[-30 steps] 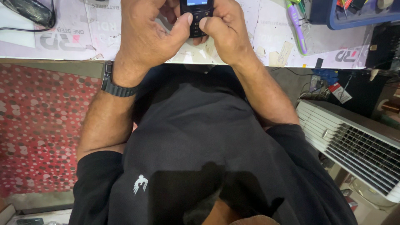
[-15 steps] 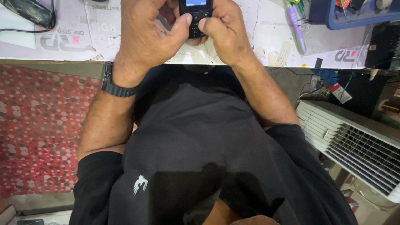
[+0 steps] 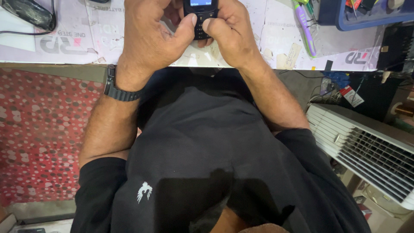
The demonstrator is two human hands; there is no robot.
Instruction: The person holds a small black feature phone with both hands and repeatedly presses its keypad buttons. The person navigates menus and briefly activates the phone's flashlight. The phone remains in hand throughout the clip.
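A: Biggest first?
B: Table, white, papered. Over its near edge, both hands share one small black phone.
A: Who's nearer?
B: Equal. Left hand wraps the left side, right hand the right, both clenched on it.
A: Axis?
B: Long axis points away from the body, screen at the far end. Both thumbs rest on the keypad, tips almost touching.
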